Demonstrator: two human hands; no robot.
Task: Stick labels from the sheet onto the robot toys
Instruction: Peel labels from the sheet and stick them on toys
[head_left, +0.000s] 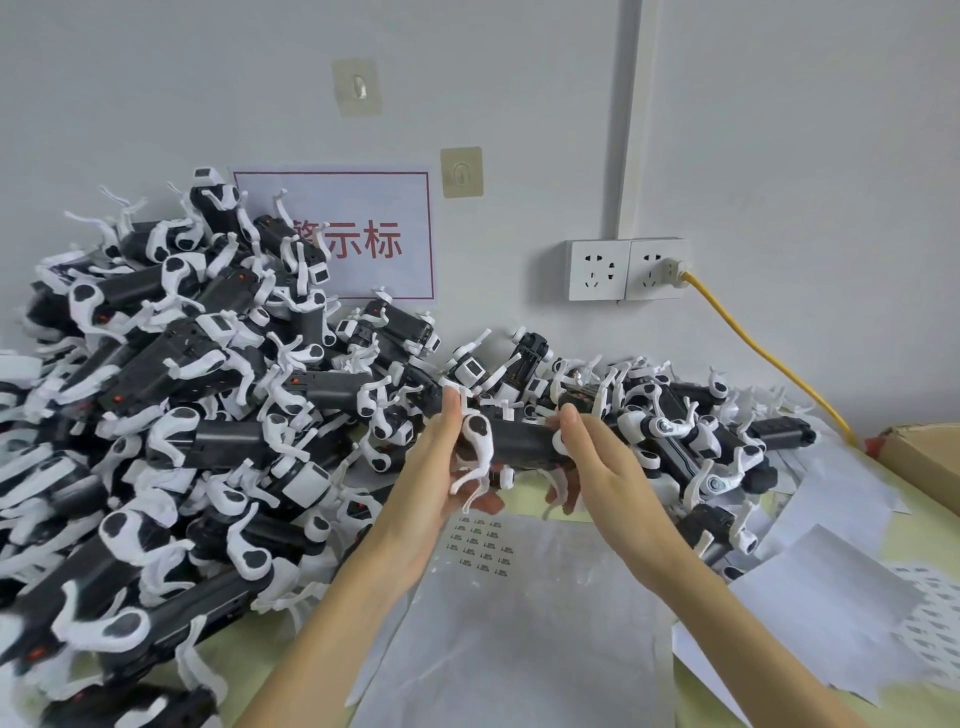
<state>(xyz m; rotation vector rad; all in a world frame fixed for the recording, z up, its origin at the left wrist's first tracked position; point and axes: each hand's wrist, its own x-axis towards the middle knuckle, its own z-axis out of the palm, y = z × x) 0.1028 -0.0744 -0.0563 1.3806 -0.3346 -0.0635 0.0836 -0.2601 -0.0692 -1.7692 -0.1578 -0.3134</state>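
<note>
Big pile of robot dog toys (171, 415) fills the left half of frame, stacked against the wall; smaller heap (691, 421) right of centre, behind the hands. Red-bordered wall sign (379, 234) upper centre, partly blocked by the pile. Twin wall sockets (626, 269) to its right, yellow cable (769, 353) plugged in. Cardboard box (922, 449) at right edge. Used backing sheets (831, 587) lower right.

Held robot dog toy (514, 441) at centre: black body, white legs, horizontal. Left hand (441, 467) grips its left end, right hand (587, 457) its right. Label sheet (480, 545) lies on the table just below, few labels left.
</note>
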